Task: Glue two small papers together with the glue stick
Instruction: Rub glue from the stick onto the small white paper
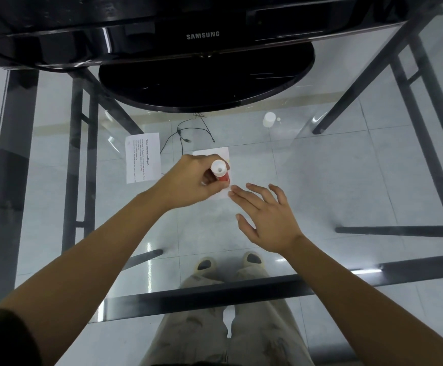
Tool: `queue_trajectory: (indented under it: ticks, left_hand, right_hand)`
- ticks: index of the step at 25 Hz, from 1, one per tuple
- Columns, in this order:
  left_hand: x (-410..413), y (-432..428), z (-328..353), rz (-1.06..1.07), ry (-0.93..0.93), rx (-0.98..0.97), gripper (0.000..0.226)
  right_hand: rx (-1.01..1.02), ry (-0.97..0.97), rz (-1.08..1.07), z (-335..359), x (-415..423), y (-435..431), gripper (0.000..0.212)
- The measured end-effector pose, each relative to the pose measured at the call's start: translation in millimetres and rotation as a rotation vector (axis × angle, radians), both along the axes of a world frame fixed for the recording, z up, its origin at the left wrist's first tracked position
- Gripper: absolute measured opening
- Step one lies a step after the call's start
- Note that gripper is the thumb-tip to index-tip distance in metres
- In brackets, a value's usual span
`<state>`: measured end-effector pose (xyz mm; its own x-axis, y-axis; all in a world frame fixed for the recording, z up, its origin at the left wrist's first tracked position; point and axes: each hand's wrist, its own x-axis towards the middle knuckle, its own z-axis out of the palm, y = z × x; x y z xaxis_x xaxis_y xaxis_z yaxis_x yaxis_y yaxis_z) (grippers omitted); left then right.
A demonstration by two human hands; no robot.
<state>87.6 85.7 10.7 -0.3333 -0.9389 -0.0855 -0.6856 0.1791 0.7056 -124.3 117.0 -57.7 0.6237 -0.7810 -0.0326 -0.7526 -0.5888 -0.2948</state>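
Glass surface (320,180) slick, so paper (210,154) likely to skid under right hand (265,220), fingers spread, barely touching its near edge. Left hand (188,180) pinching glue stick (220,171) over it, tip hidden. Beyond: printed paper (142,157), cap (269,119).

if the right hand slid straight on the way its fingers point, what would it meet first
Probably the small paper that the fingertips already reach, then the left hand holding the glue stick just beyond; height above the glass is unclear.

Dark short sleeve (1,336), beige trousers (262,336), beige shoes (206,265).
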Motion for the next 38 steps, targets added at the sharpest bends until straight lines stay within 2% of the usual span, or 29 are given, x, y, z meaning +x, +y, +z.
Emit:
queue_trajectory:
  ticks: [5,7,13,16,19,24,30,33,38]
  left_hand:
    - [13.8,-30.3,3.6,0.157,-0.115,-0.044,0.020]
    - [15.4,-33.1,3.2,0.226,-0.108,-0.051,0.019]
    - [3.1,-24.3,1.5,0.046,-0.016,0.085,0.023]
    - [5.8,-42.6,2.4,0.114,-0.078,0.048,0.020]
    - [8.5,-52.1,6.6,0.189,-0.046,-0.003,0.018]
    - [0.9,-25.5,2.7,0.030,-0.043,0.068,0.022]
    - [8.4,-51.3,5.9,0.261,-0.068,-0.011,0.022]
    - [11.7,-24.5,6.6,0.199,-0.035,-0.021,0.021]
    - [17.8,10.0,0.7,0.101,0.006,0.084,0.023]
  right_hand:
    - [0.004,-0.004,-0.002,-0.1,-0.1,0.2,0.047]
    - [0.004,-0.012,-0.004,-0.5,-0.2,0.4,0.047]
    - [-0.008,-0.021,-0.007,-1.8,-0.1,0.5,0.047]
    - [-0.025,-0.021,-0.009,-2.1,-0.5,0.7,0.046]
    - [-0.030,-0.034,-0.013,-2.2,-0.4,1.3,0.046]
    - [-0.013,-0.027,-0.010,-2.1,-0.2,-0.3,0.047]
    - [-0.009,-0.024,-0.010,-2.7,-0.2,-0.2,0.047]
    - [-0.029,-0.013,-0.010,-2.7,-0.4,0.4,0.047]
    - [-0.021,-0.006,-0.006,-3.7,-0.3,0.2,0.047]
